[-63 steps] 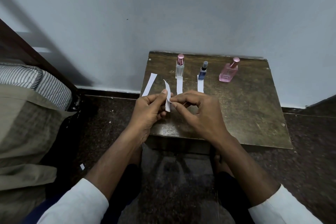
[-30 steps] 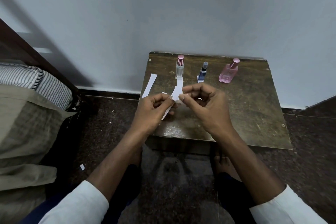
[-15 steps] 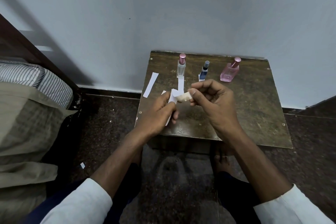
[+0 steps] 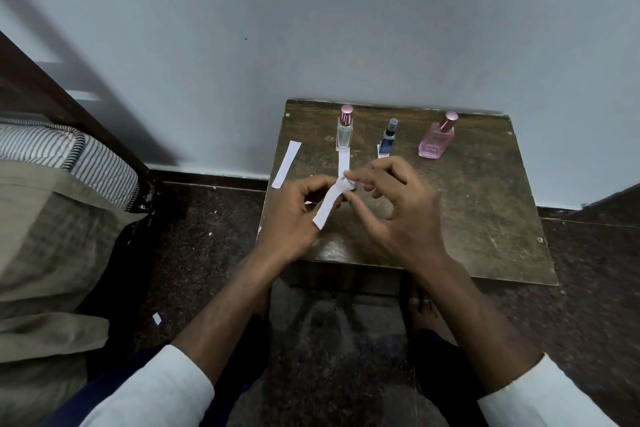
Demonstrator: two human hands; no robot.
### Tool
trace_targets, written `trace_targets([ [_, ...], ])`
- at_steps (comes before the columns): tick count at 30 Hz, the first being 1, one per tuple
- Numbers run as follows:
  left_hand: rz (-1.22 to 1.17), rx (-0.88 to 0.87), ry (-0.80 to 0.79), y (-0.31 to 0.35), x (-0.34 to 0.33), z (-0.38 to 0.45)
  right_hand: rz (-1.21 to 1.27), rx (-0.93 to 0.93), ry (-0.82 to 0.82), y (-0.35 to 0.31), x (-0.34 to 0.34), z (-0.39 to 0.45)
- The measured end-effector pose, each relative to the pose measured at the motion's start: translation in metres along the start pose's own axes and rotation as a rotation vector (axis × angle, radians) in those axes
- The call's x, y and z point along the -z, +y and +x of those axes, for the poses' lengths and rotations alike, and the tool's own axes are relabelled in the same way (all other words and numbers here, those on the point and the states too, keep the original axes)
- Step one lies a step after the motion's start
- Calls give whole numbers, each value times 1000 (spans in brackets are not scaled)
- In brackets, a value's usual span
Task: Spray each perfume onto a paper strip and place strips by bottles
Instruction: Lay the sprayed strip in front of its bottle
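**Over the bench, both hands hold one paper strip**

Above the front part of the small wooden bench (image 4: 485, 218), seen from the head camera, the left hand (image 4: 291, 215) and the right hand (image 4: 398, 208) meet over the middle. Between them is a white paper strip (image 4: 327, 204). It runs slanted, with its low end at 7 o'clock and its top end at 1 o'clock. The left hand has its fingers curled around the strip and grips it at the middle. The right hand pinches the folded top end between thumb and forefinger, and its other fingers are spread and loosely bent.

At 12 o'clock from the hands, near the back edge of the bench, three perfume bottles stand upright in a row. The clear bottle (image 4: 345, 133) with a pink cap is at the left, the small blue bottle (image 4: 387, 140) is in the middle, and the pink bottle (image 4: 435, 140) is at the right, a little tilted in the wide-angle picture. A second strip (image 4: 344, 163) lies flat on the bench, touching the foot of the clear bottle and pointing to 6 o'clock. A third strip (image 4: 380, 151) shows only a small white part just beside the blue bottle; the right hand hides the rest. A fourth strip (image 4: 286, 165) lies alone at 10 o'clock from the hands, near the left edge of the bench.

At 9 o'clock, well apart from the bench, is a bed (image 4: 52, 218) with a striped mattress. A small paper scrap (image 4: 157, 318) lies on the dark floor (image 4: 588, 305) at 7 o'clock.
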State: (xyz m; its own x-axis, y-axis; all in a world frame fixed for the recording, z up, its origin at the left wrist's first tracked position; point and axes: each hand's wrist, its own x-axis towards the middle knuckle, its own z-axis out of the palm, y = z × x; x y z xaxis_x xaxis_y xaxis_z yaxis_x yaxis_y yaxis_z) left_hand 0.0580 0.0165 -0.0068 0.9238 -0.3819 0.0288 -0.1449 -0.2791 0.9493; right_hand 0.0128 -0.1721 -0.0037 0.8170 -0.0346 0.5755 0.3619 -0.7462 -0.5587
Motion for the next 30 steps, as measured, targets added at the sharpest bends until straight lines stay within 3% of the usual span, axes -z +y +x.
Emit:
trace_targets([
  [6,-11,-14,58,-6,0,0,-62,85,-73,5,-2,-7],
  [23,144,-146,183,-6,-1,-2,-121,101,36,-4,-10,-2],
  [24,137,-138,175,-6,-1,-3,-145,63,76,-5,-8,-1],
  [28,81,-19,196,-8,4,-1,-197,-338,513,18,23,13],
  [30,39,53,232,-9,8,1,-194,-337,484,23,30,12],
])
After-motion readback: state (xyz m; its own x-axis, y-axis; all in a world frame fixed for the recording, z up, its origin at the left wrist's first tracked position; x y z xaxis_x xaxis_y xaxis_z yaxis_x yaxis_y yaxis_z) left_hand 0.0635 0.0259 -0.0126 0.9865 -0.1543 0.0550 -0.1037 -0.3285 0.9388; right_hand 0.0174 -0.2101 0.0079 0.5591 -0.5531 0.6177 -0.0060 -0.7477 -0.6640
